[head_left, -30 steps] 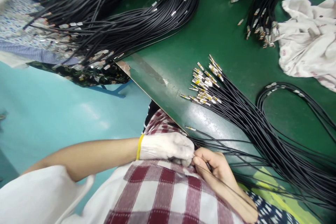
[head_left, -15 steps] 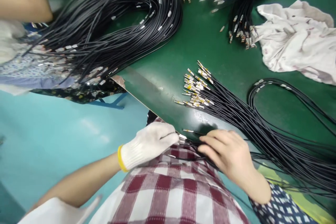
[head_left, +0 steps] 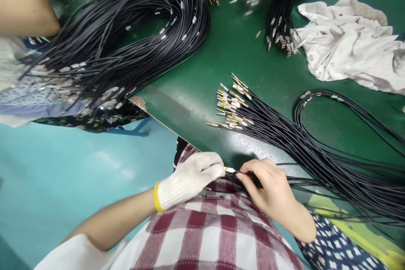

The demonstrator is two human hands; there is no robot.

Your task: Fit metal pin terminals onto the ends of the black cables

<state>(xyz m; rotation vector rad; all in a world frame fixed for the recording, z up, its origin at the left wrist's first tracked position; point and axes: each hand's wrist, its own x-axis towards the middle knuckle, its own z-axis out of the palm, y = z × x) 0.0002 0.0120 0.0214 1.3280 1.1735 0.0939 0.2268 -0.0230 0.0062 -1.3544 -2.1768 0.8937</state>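
Observation:
At the table's front edge, my left hand (head_left: 198, 175), in a white knit glove with a yellow cuff, pinches the metal tip of a black cable (head_left: 230, 170). A white and yellow band shows on that end. Bare-skinned, my right hand (head_left: 267, 183) pinches the same cable just behind its end, thumb against forefinger. More black cables run beneath my right hand and off to the right. Beyond my hands, a bundle of black cables (head_left: 278, 128) lies on the green table, its silver and yellow tipped ends fanned out to the left.
A large looped bundle of black cables (head_left: 190, 42) hangs partly over the table edge, beside another person's arm (head_left: 28, 8). Further cable ends (head_left: 281, 38) lie at the back. A crumpled white cloth (head_left: 348, 42) is at the right. The green table (head_left: 177, 109) has a chipped corner.
My left hand has moved right, closer to my right hand. My right thumb and forefinger have closed on one cable, whose end now shows between both hands. The view has shifted slightly.

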